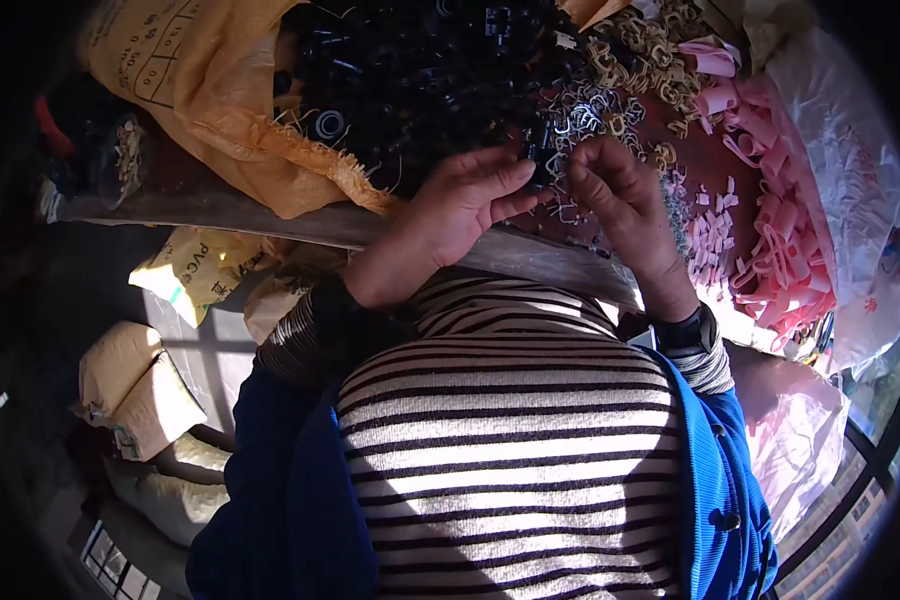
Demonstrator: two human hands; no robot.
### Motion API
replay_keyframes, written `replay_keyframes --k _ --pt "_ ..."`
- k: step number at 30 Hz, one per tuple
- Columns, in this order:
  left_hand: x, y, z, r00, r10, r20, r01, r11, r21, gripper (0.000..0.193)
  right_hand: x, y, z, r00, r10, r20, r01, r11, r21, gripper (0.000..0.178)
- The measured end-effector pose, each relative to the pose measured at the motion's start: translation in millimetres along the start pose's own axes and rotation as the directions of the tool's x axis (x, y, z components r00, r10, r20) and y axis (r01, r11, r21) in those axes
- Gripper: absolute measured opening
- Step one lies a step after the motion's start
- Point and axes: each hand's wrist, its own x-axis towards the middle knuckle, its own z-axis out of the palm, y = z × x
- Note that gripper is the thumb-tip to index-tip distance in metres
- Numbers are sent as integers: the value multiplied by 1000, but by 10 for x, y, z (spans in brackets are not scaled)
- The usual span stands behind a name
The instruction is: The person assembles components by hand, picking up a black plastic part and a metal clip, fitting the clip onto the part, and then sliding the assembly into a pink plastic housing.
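Observation:
Over the worktable's near edge my two hands meet at a small black plastic piece [540,143]. My left hand [460,200], palm turned inward, has the piece at its thumb and fingertips; its lower fingers stretch toward the right. Close beside it, my right hand [625,195] is pinched, thumb against the bent index finger; whatever lies in that pinch is too small to make out. Behind them spreads a big heap of shiny black plastic parts [410,80]. White and grey hook-shaped bits [585,112] lie just beyond my right fingers.
An orange woven sack [230,110] lies open at the left of the heap. Tan clips [650,50] and pink plastic pieces [785,245] cover the right side, beside a clear plastic bag [835,140]. A wooden edge [310,222] fronts the table. Filled sacks [135,385] stand at lower left.

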Motion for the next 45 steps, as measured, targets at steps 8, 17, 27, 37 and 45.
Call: replay_keyframes --k 8,17,27,37,45 --pt "56 -85 -76 986 160 40 -157 986 -62 20 25 25 27 991 -84 -104 67 986 -152 8" --pt "47 -77 -5 961 230 155 -208 967 -148 18 -47 13 118 995 -85 -57 89 992 84 9" --pt "47 -58 -30 970 105 218 -53 971 -232 11 -52 -109 107 1000 20 8 -21 990 143 9" --pt "-6 -12 1 989 0 151 27 983 -181 14 -26 29 88 993 -36 -112 45 996 79 9" --pt "22 -126 19 993 34 109 -24 996 -90 18 -20 -44 134 932 -353 -84 270 828 -492 10"
